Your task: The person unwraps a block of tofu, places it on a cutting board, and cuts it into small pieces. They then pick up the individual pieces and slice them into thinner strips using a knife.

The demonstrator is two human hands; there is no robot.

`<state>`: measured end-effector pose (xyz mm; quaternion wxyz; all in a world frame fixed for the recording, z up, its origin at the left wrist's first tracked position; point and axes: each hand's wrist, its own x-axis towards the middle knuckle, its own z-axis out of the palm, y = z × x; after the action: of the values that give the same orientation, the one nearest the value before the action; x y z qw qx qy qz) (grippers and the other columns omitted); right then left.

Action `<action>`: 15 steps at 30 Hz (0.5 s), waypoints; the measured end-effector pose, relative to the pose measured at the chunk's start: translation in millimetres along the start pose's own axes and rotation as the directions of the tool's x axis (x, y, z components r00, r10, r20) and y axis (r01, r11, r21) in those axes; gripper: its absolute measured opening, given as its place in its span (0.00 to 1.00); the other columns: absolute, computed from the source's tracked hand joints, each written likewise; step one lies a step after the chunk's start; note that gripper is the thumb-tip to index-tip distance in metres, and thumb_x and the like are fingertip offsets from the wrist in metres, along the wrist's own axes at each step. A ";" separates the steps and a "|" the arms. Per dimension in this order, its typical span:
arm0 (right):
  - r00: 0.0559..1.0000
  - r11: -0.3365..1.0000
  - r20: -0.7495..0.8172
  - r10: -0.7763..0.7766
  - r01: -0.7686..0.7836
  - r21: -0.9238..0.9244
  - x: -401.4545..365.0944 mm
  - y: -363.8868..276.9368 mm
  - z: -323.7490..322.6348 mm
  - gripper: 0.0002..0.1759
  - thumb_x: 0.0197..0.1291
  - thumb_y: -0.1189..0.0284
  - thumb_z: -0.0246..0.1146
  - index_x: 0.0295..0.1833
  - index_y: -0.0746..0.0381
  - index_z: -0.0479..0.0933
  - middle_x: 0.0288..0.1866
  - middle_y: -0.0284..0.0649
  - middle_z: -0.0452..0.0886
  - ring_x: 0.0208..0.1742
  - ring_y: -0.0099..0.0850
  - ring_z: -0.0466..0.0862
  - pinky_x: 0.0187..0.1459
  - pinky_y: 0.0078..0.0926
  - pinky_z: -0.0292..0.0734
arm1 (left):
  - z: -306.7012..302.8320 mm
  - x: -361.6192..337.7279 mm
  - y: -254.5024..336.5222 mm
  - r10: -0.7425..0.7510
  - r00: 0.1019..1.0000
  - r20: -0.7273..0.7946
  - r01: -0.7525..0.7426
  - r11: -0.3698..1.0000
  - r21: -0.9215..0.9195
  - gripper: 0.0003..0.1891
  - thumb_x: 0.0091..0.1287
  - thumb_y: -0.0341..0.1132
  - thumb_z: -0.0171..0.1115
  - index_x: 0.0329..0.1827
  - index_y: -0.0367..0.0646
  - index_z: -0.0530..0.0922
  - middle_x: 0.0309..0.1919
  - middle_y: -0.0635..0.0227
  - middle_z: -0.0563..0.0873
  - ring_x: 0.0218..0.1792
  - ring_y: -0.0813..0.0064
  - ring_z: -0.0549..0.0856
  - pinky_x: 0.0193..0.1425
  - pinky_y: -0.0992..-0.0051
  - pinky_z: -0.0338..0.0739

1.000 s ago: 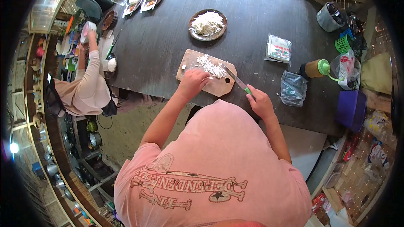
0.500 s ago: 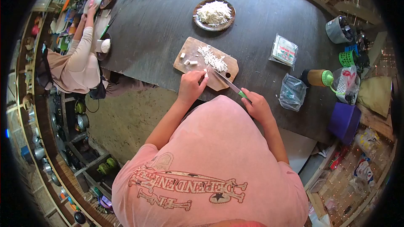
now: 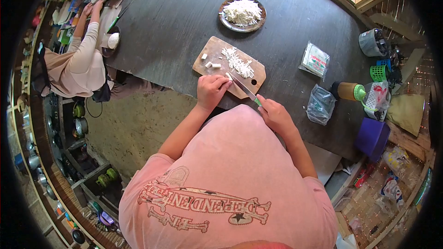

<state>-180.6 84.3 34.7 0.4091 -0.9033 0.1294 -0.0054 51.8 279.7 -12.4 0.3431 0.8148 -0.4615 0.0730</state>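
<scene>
the white piece (image 3: 228, 76) sits at the near edge of the board (image 3: 216, 51), under our knife (image 3: 241, 86). our left hand (image 3: 211, 90) presses its fingers together on it; our right hand (image 3: 275, 113) has its fingers clamped on the knife handle. cut strips (image 3: 239, 64) lie just beyond.

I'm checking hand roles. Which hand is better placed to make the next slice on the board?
Right, probably. The right hand grips the knife, its blade over the cutting board beside the white piece; the left hand is pressing that piece down.
</scene>
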 end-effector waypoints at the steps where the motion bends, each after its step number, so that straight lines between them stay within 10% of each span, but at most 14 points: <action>1: 1.000 1.000 0.007 -0.002 0.002 -0.008 0.8 -2.0 0.0 0.27 0.77 0.73 0.68 0.79 0.65 0.78 0.50 0.54 0.88 0.50 0.55 0.90 0.54 0.50 0.85 | -0.6 0.3 0.8 -0.004 1.000 -0.004 0.004 1.000 -0.002 0.05 0.69 0.40 0.82 0.43 0.55 0.93 0.41 0.81 0.93 0.44 0.73 0.90 0.55 0.65 0.74; 15: 1.000 0.999 0.012 -0.007 0.007 0.049 6.7 -14.4 8.6 0.27 0.77 0.73 0.68 0.79 0.66 0.78 0.48 0.55 0.88 0.49 0.55 0.90 0.53 0.48 0.85 | -4.7 -0.9 -11.5 0.012 0.999 0.041 -0.010 0.999 -0.047 0.09 0.70 0.37 0.79 0.51 0.54 0.92 0.45 0.79 0.94 0.45 0.71 0.91 0.56 0.62 0.77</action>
<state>-169.9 98.1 39.0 0.4317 -0.8935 0.1236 -0.0047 61.4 287.1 -14.8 0.3522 0.8053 -0.4746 0.0473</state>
